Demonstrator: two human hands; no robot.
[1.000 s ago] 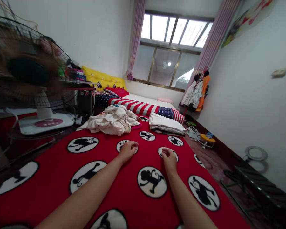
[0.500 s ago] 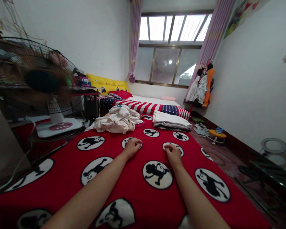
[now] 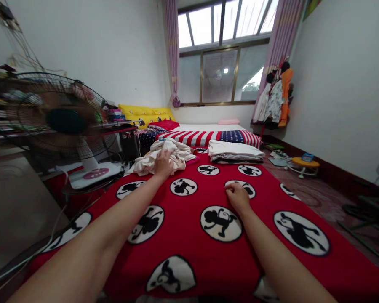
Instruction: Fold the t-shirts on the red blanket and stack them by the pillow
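My left hand is stretched forward over the near side of a rumpled heap of cream-coloured clothes. Its fingers are extended and it holds nothing; whether the fingertips touch the cloth I cannot tell. My right hand is low over the red blanket, beside a white circle with a black monkey print. Its fingers are loosely bent, with nothing in them. Beyond it, a neat stack of folded clothes, white on top and darker below, lies at the blanket's far right.
A running fan stands on a stool at the left. Behind the blanket is a bed with a striped, starred cover. On the right-hand floor are a small yellow stool and a dark green frame. Clothes hang by the curtain.
My left hand has moved forward from the bare blanket to the heap of clothes, and its fingers have straightened. My right hand stays about where it was. The view has shifted slightly.
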